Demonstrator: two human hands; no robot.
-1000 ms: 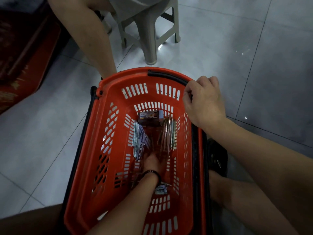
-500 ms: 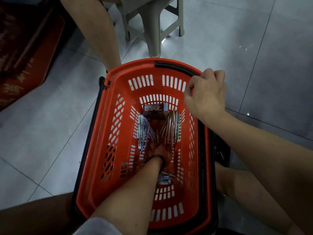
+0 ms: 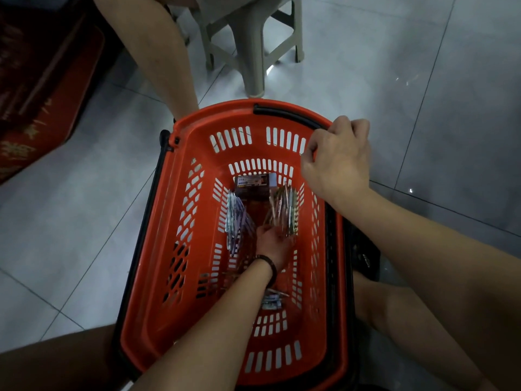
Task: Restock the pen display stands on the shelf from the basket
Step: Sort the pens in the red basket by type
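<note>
Left hand [image 3: 272, 241] extended downward; right hand [image 3: 338, 159] curled, gripping.

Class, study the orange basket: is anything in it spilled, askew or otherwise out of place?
Nothing looks damaged, but the basket is untidy: the left bunch of pens fans out, the right bunch leans by the box, and loose pens lie under the forearm.

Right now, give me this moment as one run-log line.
stage: reaching for pens | left hand: deep in basket, among pens, grip unclear | right hand: holds basket rim | shelf: not in view
</note>
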